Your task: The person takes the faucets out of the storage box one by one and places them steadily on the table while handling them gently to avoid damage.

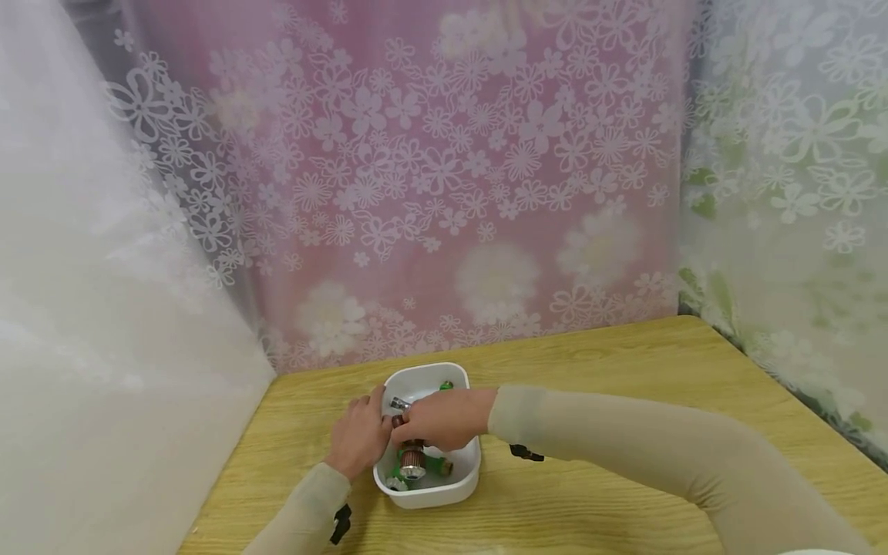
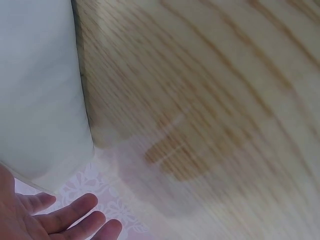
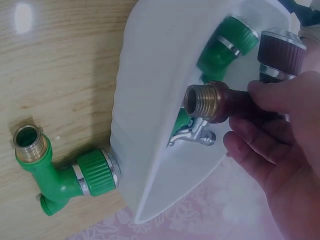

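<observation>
My right hand (image 1: 444, 420) grips a dark reddish-brown tap (image 3: 215, 102) inside the white plastic bin (image 1: 433, 497), thumb and fingers round its body. Its brass threaded end and ribbed brown knob (image 1: 412, 462) stick out of the grip. In the right wrist view, a green tap (image 3: 227, 45) and a small silver tap (image 3: 197, 134) lie in the bin near the brown one. My left hand (image 1: 361, 435) rests at the bin's left rim. The left wrist view shows its fingers (image 2: 75, 212) loosely extended beside the bin's outer wall.
Another green tap (image 3: 60, 177) lies on the wood-grain table (image 1: 590, 370) outside the bin, hidden in the head view. Floral curtains, a pink one (image 1: 451, 193) behind and a pale green one (image 1: 798, 231) at right, border the table. A plain white sheet (image 1: 118, 308) hangs at left.
</observation>
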### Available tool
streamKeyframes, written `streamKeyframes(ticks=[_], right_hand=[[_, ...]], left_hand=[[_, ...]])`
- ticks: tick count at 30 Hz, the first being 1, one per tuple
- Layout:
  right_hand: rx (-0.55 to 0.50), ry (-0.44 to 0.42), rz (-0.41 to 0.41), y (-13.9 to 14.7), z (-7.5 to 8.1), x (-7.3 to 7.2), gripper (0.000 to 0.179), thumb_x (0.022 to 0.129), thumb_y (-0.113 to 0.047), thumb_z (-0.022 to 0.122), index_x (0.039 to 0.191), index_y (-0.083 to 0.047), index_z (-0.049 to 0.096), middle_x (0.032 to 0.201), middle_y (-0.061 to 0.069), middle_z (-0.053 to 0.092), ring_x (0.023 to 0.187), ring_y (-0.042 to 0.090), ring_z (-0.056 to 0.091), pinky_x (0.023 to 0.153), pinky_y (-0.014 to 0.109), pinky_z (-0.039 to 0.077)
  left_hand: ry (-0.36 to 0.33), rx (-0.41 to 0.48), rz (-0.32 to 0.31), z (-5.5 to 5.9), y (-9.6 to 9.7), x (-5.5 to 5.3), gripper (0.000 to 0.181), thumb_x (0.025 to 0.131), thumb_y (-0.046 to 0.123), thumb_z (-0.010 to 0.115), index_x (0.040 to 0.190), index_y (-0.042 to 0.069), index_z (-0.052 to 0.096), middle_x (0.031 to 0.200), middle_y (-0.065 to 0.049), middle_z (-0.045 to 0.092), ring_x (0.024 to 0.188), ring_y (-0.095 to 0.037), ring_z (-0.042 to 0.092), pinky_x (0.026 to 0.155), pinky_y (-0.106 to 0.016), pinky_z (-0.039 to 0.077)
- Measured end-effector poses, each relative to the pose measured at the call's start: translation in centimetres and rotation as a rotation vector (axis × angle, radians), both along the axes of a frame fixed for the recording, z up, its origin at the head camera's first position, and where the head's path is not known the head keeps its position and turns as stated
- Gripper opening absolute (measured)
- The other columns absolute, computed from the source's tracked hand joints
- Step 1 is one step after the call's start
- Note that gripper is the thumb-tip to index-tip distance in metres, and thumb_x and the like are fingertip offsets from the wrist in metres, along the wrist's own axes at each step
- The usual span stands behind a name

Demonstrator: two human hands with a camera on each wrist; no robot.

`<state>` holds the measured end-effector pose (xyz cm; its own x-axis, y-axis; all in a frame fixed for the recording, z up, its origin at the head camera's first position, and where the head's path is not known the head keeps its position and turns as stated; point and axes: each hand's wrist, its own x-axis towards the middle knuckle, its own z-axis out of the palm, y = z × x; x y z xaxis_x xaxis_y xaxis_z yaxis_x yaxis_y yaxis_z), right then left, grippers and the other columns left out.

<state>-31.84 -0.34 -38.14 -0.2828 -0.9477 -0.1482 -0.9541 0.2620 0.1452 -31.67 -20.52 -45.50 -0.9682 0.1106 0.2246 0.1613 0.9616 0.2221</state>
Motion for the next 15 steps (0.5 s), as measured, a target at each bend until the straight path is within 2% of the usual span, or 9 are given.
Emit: streamKeyframes(ticks=[6,15], right_hand=[[-0.018,0.004,-0.007,0.7,0.4,-0.7,0.026,0.104,-0.024,0.055,0.128,-0.032,0.058,0.109,-0.009,0.063,0.088,0.002,0.058,0.073,0.017,0.049],[-0.052,0.024,-0.063,2.4,2.1,-1.2,0.034,0.105,-0.027,0.052,0.14,-0.027,0.053,0.109,-0.006,0.066,0.09,0.007,0.062,0.079,0.024,0.052]], left_hand=[[0.007,-0.008,0.014,-0.2,0.4,-0.2,0.054,0.098,0.025,0.052,0.149,0.009,0.044,0.13,-0.02,0.062,0.12,-0.037,0.059,0.081,-0.058,0.055],[0.014,-0.024,0.038,-0.4,0.6,-0.9,0.053,0.098,0.026,0.054,0.148,0.01,0.045,0.13,-0.018,0.062,0.121,-0.036,0.059,0.083,-0.057,0.055]])
